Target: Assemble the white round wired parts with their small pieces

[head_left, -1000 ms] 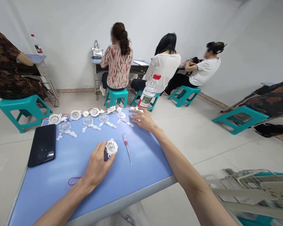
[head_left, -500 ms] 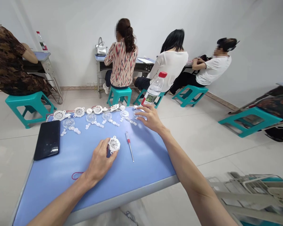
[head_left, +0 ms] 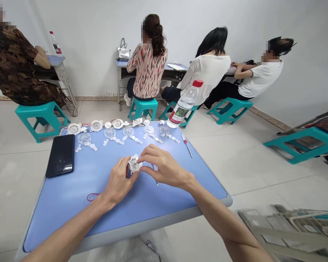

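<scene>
Over the middle of the blue desk, my left hand (head_left: 117, 180) grips a white round plastic housing (head_left: 135, 164) with a ring-shaped inside and small side tabs. My right hand (head_left: 164, 165) has its thumb and fingertips curled at the housing's right side. Anything small between those fingertips is too hidden to make out. Beneath the right hand lies a screwdriver (head_left: 156, 183), mostly covered. A red cord (head_left: 91, 197) loops out beside my left wrist. Clear round plastic pieces (head_left: 148, 130) and small white discs (head_left: 114, 140) lie in groups beyond my hands.
White round assemblies (head_left: 96, 126) with red wires line the desk's far edge. A black phone (head_left: 60, 155) lies at left, a second screwdriver (head_left: 187, 146) at right. A water bottle (head_left: 182, 109) stands at the far right corner. Several people sit on green stools (head_left: 143, 105) beyond.
My right hand has come back from the far edge to the housing in my left hand. The view has shifted, bringing the right-hand screwdriver into sight.
</scene>
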A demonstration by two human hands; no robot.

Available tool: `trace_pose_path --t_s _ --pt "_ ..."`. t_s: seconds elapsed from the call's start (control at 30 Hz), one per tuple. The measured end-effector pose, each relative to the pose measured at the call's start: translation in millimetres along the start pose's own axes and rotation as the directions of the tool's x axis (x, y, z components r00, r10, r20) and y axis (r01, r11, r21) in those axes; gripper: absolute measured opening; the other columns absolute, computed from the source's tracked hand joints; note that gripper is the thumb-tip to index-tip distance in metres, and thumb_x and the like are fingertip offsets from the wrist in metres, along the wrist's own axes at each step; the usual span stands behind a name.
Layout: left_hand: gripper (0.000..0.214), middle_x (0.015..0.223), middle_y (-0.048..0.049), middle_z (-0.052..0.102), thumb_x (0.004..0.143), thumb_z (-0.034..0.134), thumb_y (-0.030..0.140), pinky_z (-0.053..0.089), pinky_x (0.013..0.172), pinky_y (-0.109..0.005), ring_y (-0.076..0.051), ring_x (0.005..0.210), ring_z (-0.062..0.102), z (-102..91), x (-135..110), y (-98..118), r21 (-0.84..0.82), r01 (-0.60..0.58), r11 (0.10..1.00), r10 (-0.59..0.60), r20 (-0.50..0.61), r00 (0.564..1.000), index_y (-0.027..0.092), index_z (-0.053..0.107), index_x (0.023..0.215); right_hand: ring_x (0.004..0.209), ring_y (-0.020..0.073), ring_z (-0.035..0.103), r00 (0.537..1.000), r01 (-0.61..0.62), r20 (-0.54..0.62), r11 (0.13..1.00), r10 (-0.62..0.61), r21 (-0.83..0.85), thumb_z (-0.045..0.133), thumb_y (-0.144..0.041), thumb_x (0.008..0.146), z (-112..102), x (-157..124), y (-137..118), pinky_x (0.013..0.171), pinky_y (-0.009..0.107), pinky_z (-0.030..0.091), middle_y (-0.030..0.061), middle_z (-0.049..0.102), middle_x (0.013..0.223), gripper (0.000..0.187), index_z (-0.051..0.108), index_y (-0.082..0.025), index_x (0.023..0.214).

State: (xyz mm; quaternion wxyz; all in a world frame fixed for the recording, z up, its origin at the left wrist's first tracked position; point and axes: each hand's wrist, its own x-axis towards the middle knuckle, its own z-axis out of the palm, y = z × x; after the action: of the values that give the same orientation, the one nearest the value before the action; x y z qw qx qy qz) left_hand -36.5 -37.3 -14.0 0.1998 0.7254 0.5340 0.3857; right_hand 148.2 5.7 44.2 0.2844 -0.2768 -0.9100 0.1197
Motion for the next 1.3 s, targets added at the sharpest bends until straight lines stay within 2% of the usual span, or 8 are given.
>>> trace_pose_path --t_s 0.17,0.4,0.7,0.87,1.03,1.3 --pt "0.029 0.093 -0.0047 0.064 0.087 0.062 0.027 0.049 0.067 -0.029 -0.017 0.077 0.061 -0.3 0 1 -0.003 0.011 1.000 -0.011 0.011 1.000 0.019 0.056 0.114 0.089 0.0231 0.057 0.999 -0.032 0.040 0.997 0.035 -0.067 0.060 -0.019 0.089 11 -4 2 0.075 0.038 0.052 0.0073 0.066 0.091 0.014 0.069 -0.023 0.099" --pt "0.032 0.090 -0.0030 0.063 0.085 0.064 0.024 0.049 0.067 -0.028 -0.016 0.074 0.059 0.1 -1 1 -0.001 0.006 1.000 -0.006 0.004 1.000 0.019 0.055 0.115 0.093 0.0233 0.058 0.996 -0.037 0.084 0.997 0.042 -0.063 0.064 -0.020 0.087 12 -8 9 0.078 0.038 0.053 0.0081 0.066 0.102 0.017 0.067 -0.023 0.104" --pt "0.032 0.089 -0.0030 0.063 0.084 0.063 0.022 0.049 0.068 -0.028 -0.015 0.071 0.058 0.4 1 2 -0.018 0.009 1.000 -0.009 0.004 1.000 0.018 0.055 0.115 0.093 0.0219 0.061 0.989 -0.082 0.119 0.996 0.086 -0.035 0.060 -0.021 0.091 17 -11 12 0.079 0.037 0.054 0.0081 0.064 0.102 0.017 0.067 -0.023 0.107" --pt "0.035 0.092 -0.0043 0.065 0.082 0.064 0.021 0.050 0.068 -0.029 -0.016 0.072 0.058 -0.8 0 3 -0.027 0.011 1.000 -0.011 -0.003 1.000 0.017 0.055 0.116 0.090 0.0209 0.061 0.993 -0.055 0.104 0.998 0.055 -0.010 0.057 -0.018 0.093 18 -11 12 0.078 0.035 0.054 0.0082 0.065 0.100 0.019 0.066 -0.022 0.108" --pt "0.032 0.090 -0.0028 0.065 0.081 0.063 0.019 0.049 0.066 -0.027 -0.014 0.068 0.056 1.0 0 3 -0.038 0.019 0.999 -0.020 -0.017 1.000 0.017 0.055 0.112 0.090 0.0213 0.061 0.997 -0.016 0.074 0.998 0.020 -0.059 0.056 -0.016 0.093 19 -12 10 0.076 0.036 0.055 0.0093 0.065 0.099 0.018 0.067 -0.020 0.107" --pt "0.035 0.093 -0.0023 0.064 0.082 0.063 0.016 0.049 0.069 -0.027 -0.014 0.073 0.058 3.1 -2 0 -0.039 0.030 0.999 -0.030 -0.013 0.999 0.019 0.053 0.116 0.090 0.0227 0.059 0.994 -0.048 0.092 0.987 0.062 -0.155 0.056 -0.012 0.090 18 -11 -3 0.075 0.037 0.055 0.0105 0.065 0.097 0.015 0.067 -0.018 0.099"
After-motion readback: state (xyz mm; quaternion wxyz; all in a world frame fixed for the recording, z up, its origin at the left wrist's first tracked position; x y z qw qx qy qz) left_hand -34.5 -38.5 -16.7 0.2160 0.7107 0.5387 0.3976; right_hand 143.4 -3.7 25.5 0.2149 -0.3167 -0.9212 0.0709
